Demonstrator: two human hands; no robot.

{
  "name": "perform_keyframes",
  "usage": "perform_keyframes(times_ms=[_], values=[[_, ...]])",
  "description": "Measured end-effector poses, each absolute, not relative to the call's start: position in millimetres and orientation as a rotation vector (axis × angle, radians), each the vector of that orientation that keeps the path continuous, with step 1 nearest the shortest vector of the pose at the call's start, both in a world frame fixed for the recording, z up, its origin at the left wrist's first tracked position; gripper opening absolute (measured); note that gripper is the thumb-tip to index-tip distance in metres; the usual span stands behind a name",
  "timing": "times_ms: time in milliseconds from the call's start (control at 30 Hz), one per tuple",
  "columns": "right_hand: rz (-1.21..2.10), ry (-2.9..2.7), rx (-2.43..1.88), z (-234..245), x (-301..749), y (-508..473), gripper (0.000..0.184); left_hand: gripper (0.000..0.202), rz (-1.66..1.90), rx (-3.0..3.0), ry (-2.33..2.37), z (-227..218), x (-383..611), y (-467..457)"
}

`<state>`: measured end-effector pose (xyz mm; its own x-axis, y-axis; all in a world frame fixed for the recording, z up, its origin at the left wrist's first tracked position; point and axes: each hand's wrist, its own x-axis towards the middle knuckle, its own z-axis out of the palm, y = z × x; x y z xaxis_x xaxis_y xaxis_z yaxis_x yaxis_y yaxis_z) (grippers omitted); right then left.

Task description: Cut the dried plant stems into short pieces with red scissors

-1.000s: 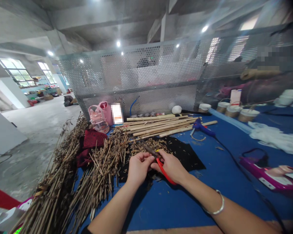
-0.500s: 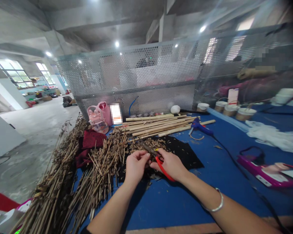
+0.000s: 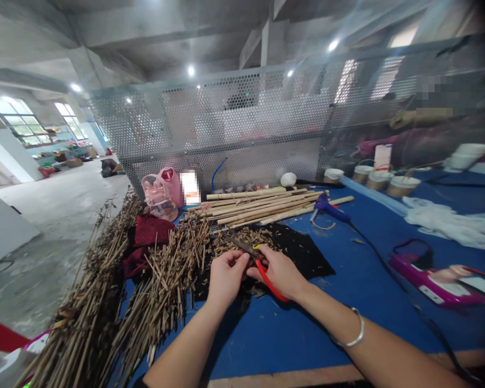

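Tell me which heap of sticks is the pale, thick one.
The bamboo canes lying crosswise beyond the black cloth; the twig heap at the left edge is thin and dark brown.

Obscured items at and around the hands

Whatever the left hand [image 3: 225, 277] pinches is hidden by its fingers. The right hand [image 3: 286, 271] covers most of the red shears [image 3: 269, 281]. Dried stalks [image 3: 105, 302] left of the hands run off the lower edge.

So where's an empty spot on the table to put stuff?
Bare blue table lies between the black cloth and the purple case, though a cable crosses it. More sits near the edge, between the forearms. Twigs crowd the left; bamboo the back.
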<state>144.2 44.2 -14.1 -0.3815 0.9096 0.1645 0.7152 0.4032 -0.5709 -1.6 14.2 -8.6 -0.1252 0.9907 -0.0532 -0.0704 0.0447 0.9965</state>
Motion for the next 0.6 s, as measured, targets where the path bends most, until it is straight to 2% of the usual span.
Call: perform_keyframes(times_ms=[200,600], values=[[0.536,-2.221,-1.409,-14.4,144.7,48.0,0.032,0.031,1.259,1.069,1.33,-7.7,-3.1,15.5],[0.582,-2.253,-1.372,-9.6,144.8,44.7,0.034,0.023,1.365,1.034,1.329,-7.1,-5.5,17.8]])
